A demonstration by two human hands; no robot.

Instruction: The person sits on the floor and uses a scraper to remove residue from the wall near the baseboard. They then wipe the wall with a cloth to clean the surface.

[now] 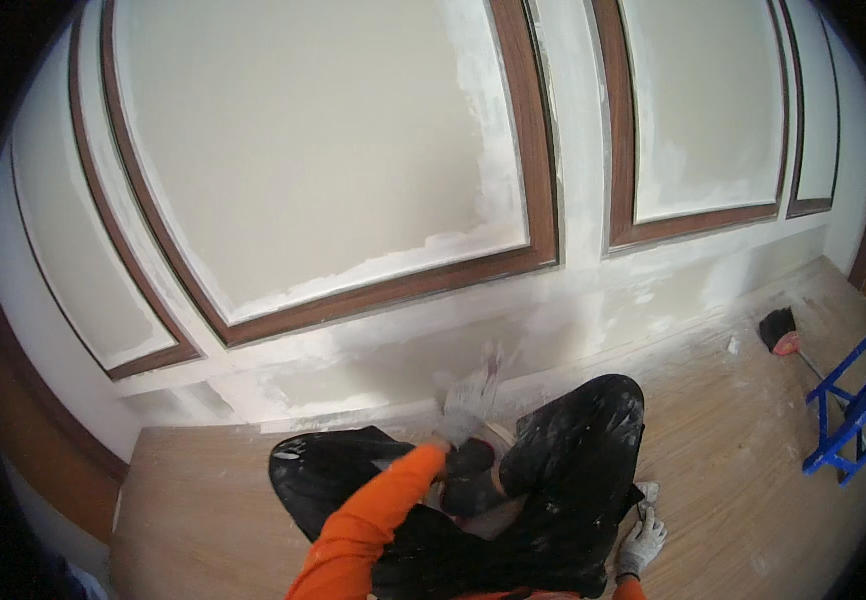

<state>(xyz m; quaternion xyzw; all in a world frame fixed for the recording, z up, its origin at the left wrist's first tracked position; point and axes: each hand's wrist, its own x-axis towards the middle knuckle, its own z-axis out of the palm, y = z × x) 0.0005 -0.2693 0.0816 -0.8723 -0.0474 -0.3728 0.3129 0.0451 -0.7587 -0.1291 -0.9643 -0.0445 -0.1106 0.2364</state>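
My left hand (469,409) is a pale, motion-blurred shape beyond the orange sleeve, low against the wall between my knees. A blurred purplish-brown streak (493,366) shows just past it; whether the hand holds something cannot be made out. On the right, my right hand (641,544) wears a light grey knit glove and is down by the floor, outside my right thigh. Its fingers reach to a small whitish-grey object (649,491) with a dark part, partly behind my trouser leg. The lower wall (418,360) carries patchy white filler.
Brown wooden moulding (403,290) frames the wall panels. My black-trousered legs (575,450) are folded on the wood-look floor (733,442). A blue plastic step stool (864,397) stands at the right, near a black-bristled broom (778,331). A small white scrap (733,345) lies near the wall.
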